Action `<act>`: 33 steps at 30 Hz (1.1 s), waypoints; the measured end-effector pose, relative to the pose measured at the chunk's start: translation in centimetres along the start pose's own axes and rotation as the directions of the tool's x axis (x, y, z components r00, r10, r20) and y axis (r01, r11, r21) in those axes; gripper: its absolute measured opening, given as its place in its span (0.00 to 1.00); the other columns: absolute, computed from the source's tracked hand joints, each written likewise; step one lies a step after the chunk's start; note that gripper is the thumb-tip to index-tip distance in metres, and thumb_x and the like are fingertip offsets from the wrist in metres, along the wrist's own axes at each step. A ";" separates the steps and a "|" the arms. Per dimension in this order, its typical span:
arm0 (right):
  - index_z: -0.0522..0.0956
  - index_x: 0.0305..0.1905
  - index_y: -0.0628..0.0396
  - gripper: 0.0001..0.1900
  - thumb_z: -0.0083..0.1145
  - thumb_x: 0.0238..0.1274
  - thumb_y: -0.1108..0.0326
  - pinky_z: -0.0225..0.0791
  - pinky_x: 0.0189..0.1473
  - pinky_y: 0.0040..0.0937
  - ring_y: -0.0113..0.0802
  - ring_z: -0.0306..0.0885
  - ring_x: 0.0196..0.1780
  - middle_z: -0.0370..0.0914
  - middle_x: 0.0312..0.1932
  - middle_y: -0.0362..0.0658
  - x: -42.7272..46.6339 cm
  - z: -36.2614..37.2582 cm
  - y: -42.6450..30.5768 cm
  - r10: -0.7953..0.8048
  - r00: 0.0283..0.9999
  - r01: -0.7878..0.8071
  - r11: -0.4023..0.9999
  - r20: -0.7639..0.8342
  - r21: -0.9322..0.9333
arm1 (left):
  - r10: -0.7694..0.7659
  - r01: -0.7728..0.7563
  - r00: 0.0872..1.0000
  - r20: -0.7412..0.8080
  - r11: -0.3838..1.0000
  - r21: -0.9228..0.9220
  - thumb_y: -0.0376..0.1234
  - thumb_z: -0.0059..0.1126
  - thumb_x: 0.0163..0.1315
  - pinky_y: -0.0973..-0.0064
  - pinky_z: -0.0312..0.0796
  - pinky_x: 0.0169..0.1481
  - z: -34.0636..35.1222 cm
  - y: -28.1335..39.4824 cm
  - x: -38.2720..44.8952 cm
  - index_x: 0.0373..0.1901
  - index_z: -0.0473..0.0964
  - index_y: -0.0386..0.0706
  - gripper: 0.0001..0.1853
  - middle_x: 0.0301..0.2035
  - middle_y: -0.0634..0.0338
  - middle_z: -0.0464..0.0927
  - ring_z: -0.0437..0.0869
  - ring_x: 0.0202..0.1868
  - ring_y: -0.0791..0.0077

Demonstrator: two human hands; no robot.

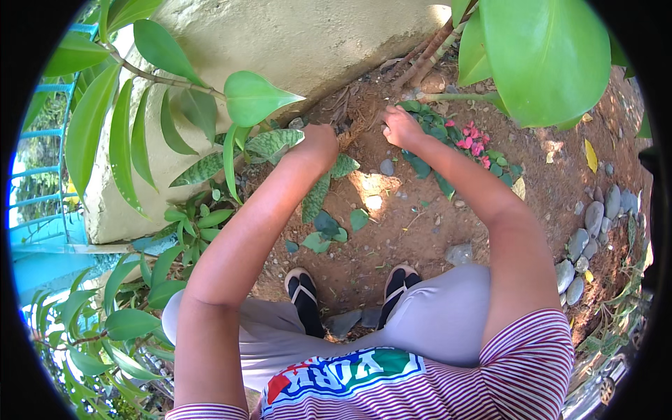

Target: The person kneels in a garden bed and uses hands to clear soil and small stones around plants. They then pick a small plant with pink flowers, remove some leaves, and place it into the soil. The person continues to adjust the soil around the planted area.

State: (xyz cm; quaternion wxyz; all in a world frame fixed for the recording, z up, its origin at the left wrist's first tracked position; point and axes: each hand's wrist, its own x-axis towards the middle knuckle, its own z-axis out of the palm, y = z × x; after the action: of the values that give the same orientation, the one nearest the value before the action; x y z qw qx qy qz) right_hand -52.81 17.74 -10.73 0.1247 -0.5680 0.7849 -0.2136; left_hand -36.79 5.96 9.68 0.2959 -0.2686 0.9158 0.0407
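Observation:
My left hand (316,145) is low over the brown soil, beside a mottled snake plant leaf (273,143); its fingers are mostly hidden behind its back. My right hand (400,126) is to the right with its fingers curled; whether anything is between them is not plain. Between the hands lies a patch of brown fibrous roots (357,123). Under and beside my right forearm are leafy green cuttings (420,163) with pink flowers (474,139). Loose green leaves (326,231) lie on the soil nearer my feet.
A beige wall (294,42) rises beyond the hands. Big green leaves (546,58) overhang at upper right, and a leafy branch (157,79) reaches in from the left. Grey stones (594,218) line the right side. A turquoise metal fence (42,168) stands far left.

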 end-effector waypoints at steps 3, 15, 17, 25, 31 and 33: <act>0.75 0.49 0.59 0.17 0.53 0.50 0.76 0.63 0.61 0.42 0.51 0.68 0.57 0.72 0.47 0.51 0.9 0.6 -0.8 0.073 0.997 -0.074 0.997 0.022 0.021 | -0.091 0.093 0.994 0.060 0.995 -0.032 0.38 0.47 0.66 0.58 0.75 0.55 -0.6 1.1 2.6 0.50 0.79 0.37 0.18 0.46 0.42 0.81 0.83 0.50 0.47; 0.71 0.60 0.62 0.24 0.56 0.56 0.73 0.63 0.61 0.43 0.54 0.65 0.57 0.68 0.51 0.55 3.5 4.0 0.3 0.090 0.996 -0.087 0.986 -0.016 0.143 | -0.121 0.125 0.992 0.033 0.980 -0.158 0.31 0.46 0.64 0.62 0.76 0.54 3.1 3.6 5.2 0.45 0.82 0.39 0.15 0.47 0.46 0.82 0.83 0.51 0.53; 0.71 0.60 0.62 0.25 0.58 0.56 0.70 0.63 0.61 0.44 0.55 0.65 0.57 0.67 0.52 0.55 3.8 3.9 0.2 0.072 0.997 -0.070 0.990 -0.008 0.125 | -0.057 0.061 0.998 0.027 0.981 -0.185 0.35 0.45 0.66 0.55 0.76 0.50 4.8 1.3 5.2 0.49 0.78 0.39 0.16 0.42 0.42 0.82 0.84 0.44 0.46; 0.69 0.63 0.58 0.29 0.62 0.58 0.63 0.60 0.65 0.47 0.57 0.62 0.62 0.65 0.57 0.57 4.8 2.3 -0.9 0.144 0.982 -0.152 0.987 0.124 0.056 | 0.046 -0.063 0.994 -0.095 0.980 -0.191 0.46 0.45 0.69 0.54 0.75 0.50 9.6 -5.2 5.1 0.66 0.66 0.56 0.24 0.40 0.46 0.83 0.84 0.42 0.48; 0.71 0.60 0.58 0.28 0.66 0.54 0.63 0.60 0.66 0.45 0.54 0.59 0.66 0.61 0.61 0.55 4.5 1.7 -1.6 0.169 0.964 -0.172 0.985 0.206 -0.001 | 0.109 -0.122 0.985 -0.133 0.988 -0.093 0.46 0.44 0.71 0.53 0.76 0.46 10.9 -6.0 4.2 0.68 0.63 0.57 0.25 0.38 0.48 0.83 0.85 0.39 0.49; 0.70 0.61 0.57 0.30 0.67 0.54 0.63 0.60 0.67 0.45 0.54 0.58 0.67 0.60 0.62 0.55 4.3 1.7 -1.4 0.163 0.951 -0.156 0.987 0.263 -0.050 | 0.115 -0.126 0.982 -0.147 0.990 -0.066 0.46 0.43 0.71 0.53 0.76 0.44 11.3 -6.1 3.9 0.69 0.61 0.57 0.25 0.37 0.47 0.83 0.85 0.38 0.49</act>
State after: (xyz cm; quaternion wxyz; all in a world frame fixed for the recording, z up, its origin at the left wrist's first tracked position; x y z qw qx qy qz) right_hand -52.27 12.93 -11.33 0.2378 -0.5279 0.8074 -0.1136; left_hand -30.39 1.56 -1.33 0.2164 -0.2259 0.9470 0.0736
